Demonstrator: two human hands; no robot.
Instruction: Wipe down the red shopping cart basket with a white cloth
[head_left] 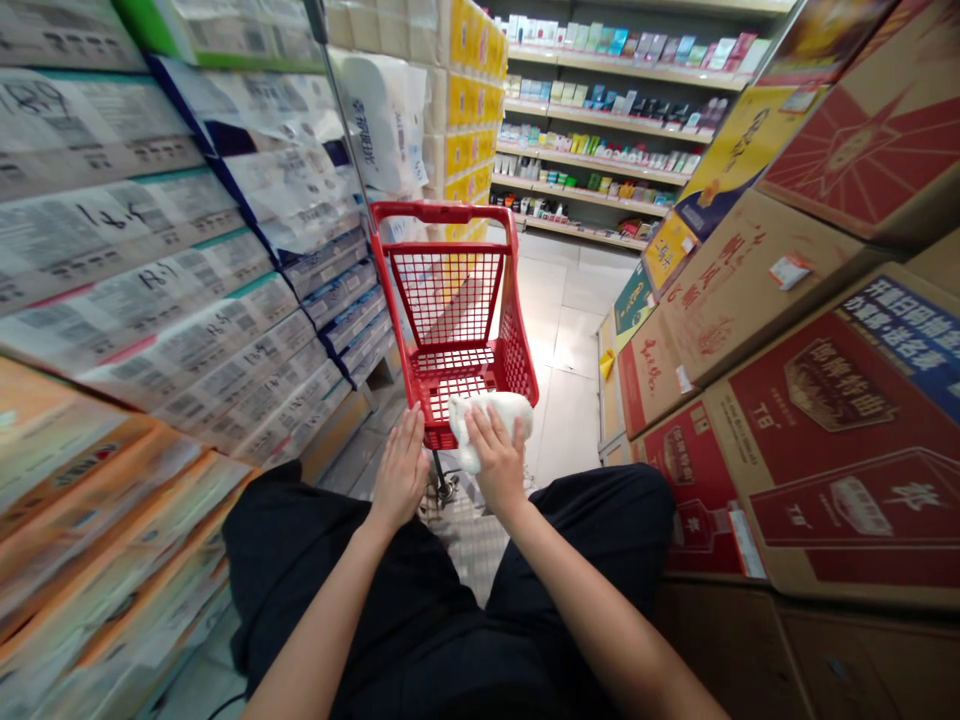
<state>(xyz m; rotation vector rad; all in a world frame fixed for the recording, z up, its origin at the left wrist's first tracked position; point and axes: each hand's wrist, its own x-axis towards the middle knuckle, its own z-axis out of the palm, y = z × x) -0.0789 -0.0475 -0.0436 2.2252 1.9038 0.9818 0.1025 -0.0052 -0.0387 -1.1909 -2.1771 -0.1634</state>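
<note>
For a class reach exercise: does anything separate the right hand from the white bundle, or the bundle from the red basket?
Nothing visible: the right hand rests on the white bundle, which sits against the near end of the red basket.

The right hand lies flat on a soft white bundle (cloth or a bag, hard to say) in a red shopping cart, with the left hand just beside it at the cart's near rim. Stacked wrapped packs and red-printed cardboard cartons line the aisle.
</note>
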